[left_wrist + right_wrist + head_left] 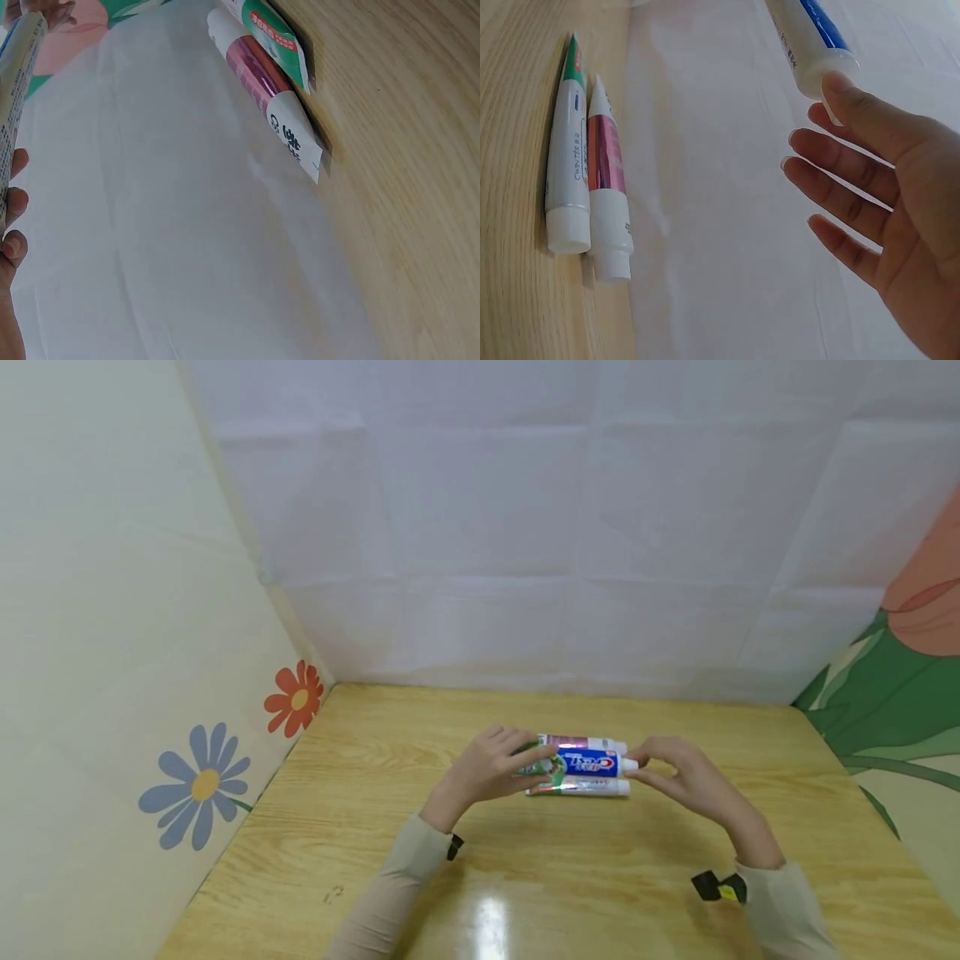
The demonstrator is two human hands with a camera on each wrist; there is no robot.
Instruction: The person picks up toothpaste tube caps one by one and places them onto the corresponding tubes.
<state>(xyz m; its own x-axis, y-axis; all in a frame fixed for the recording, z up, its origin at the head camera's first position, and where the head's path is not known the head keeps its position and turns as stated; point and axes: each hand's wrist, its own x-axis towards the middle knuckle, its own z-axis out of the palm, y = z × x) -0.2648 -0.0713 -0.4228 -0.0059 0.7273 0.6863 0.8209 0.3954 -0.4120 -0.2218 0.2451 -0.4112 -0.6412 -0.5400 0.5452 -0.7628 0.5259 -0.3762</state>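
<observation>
A blue and white toothpaste tube (592, 764) is held up lengthwise between both hands, over the other tubes. My left hand (487, 766) grips its flat tail end; in the left wrist view, fingertips (16, 201) show along the tube's edge. At the other end, my right hand (678, 772) pinches the white cap between thumb and index finger, while its other fingers spread loosely in the right wrist view. Below lie two more toothpaste tubes side by side: a pink and white tube (607, 161) and a white and green tube (568, 161).
The wooden table (360, 860) carries the two lying tubes. Behind it hangs a creased white sheet (480, 527). A pale wall with painted flowers (202, 785) borders the left, and a painted floral panel (915, 693) stands at the right.
</observation>
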